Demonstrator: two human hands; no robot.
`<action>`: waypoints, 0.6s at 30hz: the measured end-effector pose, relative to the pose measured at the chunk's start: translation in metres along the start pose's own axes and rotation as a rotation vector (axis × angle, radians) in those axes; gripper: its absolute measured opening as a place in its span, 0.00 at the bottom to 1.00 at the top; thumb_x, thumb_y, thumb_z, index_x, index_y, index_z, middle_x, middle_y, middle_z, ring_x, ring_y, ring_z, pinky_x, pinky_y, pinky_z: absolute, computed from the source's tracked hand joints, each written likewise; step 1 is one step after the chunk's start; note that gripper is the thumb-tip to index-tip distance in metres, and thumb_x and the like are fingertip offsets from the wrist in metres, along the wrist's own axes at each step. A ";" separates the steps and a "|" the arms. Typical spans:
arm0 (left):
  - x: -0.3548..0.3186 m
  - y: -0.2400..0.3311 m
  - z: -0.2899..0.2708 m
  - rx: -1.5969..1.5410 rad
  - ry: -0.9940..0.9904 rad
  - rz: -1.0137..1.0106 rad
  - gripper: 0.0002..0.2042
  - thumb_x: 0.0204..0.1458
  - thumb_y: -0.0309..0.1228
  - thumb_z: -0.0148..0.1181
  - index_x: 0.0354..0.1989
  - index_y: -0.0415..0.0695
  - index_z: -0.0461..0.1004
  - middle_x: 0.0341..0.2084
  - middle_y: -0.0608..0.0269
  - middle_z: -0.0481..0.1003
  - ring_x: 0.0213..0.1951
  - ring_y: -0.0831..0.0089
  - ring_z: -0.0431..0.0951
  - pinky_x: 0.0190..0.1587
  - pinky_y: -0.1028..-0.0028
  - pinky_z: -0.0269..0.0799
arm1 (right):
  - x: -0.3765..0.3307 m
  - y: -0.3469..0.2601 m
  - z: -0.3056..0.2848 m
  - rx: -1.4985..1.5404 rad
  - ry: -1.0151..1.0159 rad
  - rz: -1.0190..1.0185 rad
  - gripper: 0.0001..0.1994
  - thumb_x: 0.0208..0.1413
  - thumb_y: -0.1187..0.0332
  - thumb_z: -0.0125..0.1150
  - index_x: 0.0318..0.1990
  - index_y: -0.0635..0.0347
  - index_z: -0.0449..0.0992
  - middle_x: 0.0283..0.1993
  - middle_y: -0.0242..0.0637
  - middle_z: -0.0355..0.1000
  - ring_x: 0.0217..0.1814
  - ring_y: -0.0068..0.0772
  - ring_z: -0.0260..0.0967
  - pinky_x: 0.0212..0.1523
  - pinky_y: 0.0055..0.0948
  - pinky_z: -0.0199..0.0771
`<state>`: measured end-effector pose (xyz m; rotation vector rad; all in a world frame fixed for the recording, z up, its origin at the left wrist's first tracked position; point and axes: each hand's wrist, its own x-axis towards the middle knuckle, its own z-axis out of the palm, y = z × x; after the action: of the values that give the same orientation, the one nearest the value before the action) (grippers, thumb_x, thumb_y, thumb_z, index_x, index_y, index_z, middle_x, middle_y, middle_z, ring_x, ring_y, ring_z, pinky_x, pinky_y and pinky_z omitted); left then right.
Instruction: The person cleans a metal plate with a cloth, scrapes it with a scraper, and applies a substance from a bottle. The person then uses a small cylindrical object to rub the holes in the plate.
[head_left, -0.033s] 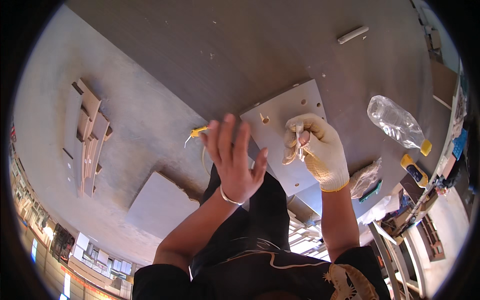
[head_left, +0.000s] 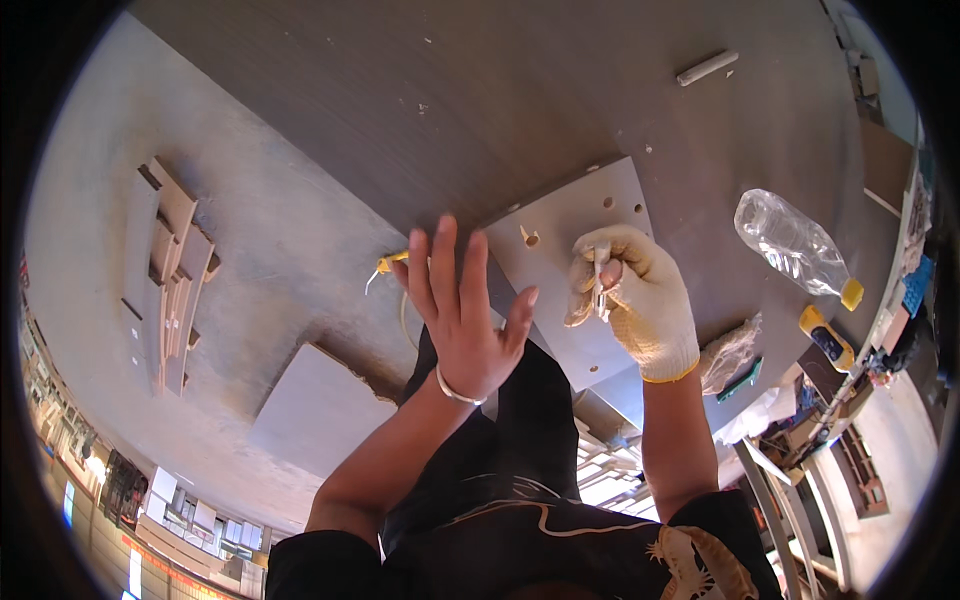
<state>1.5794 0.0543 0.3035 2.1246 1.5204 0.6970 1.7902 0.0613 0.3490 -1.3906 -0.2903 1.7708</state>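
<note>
My left hand is bare, with a pale bracelet at the wrist. Its fingers are spread in the air and hold nothing, with a yellow air blow gun just beyond them. A worn white work glove with a yellow cuff covers my right hand, and a bare thumb tip pokes out of it. Pinched in that hand is a slender white-and-silver piece; its exact kind is unclear. Below the gloved hand lies a light grey panel with several drilled holes, partly hidden by both hands.
The panel lies on a dark table. A clear bottle with a yellow cap, a yellow-and-dark bottle and a crumpled plastic bag lie to the right. Stacked boards and a grey board are on the floor at left.
My left hand has shifted slightly left and its fingers have spread wider apart. My right hand, still pinching the slender piece, has barely moved.
</note>
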 end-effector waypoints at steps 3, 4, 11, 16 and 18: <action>0.010 -0.008 0.011 -0.010 0.018 -0.056 0.36 0.69 0.52 0.59 0.74 0.35 0.65 0.75 0.46 0.66 0.80 0.36 0.52 0.80 0.38 0.31 | 0.001 0.005 -0.004 0.089 0.000 -0.040 0.16 0.66 0.68 0.68 0.54 0.71 0.76 0.36 0.48 0.77 0.32 0.42 0.80 0.35 0.42 0.86; 0.013 -0.008 0.014 -0.013 0.006 -0.046 0.36 0.69 0.53 0.58 0.75 0.35 0.65 0.75 0.46 0.66 0.80 0.36 0.52 0.80 0.38 0.30 | 0.001 0.005 -0.005 0.098 0.002 -0.056 0.17 0.65 0.68 0.69 0.54 0.71 0.76 0.36 0.49 0.77 0.32 0.43 0.80 0.35 0.43 0.86; 0.026 -0.007 0.011 -0.014 -0.026 -0.046 0.35 0.68 0.54 0.59 0.74 0.38 0.67 0.75 0.47 0.66 0.81 0.35 0.48 0.80 0.38 0.27 | 0.003 0.003 -0.006 0.072 -0.028 -0.099 0.18 0.63 0.65 0.73 0.53 0.70 0.77 0.36 0.49 0.78 0.33 0.44 0.80 0.38 0.44 0.86; 0.033 -0.018 0.007 -0.066 -0.021 -0.020 0.32 0.66 0.54 0.62 0.68 0.40 0.72 0.75 0.49 0.67 0.81 0.36 0.46 0.80 0.39 0.21 | 0.002 0.000 0.002 -0.035 0.027 -0.112 0.17 0.61 0.68 0.74 0.52 0.70 0.77 0.36 0.49 0.78 0.32 0.42 0.80 0.37 0.40 0.85; 0.034 -0.021 0.007 -0.066 -0.023 -0.020 0.31 0.66 0.54 0.63 0.66 0.41 0.73 0.75 0.49 0.67 0.81 0.36 0.47 0.79 0.39 0.21 | 0.001 -0.003 0.006 -0.061 0.043 -0.110 0.16 0.61 0.70 0.73 0.51 0.69 0.77 0.37 0.48 0.78 0.32 0.40 0.80 0.37 0.38 0.86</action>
<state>1.5773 0.0929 0.2906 2.0594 1.4835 0.7032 1.7860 0.0661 0.3522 -1.4263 -0.3933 1.6527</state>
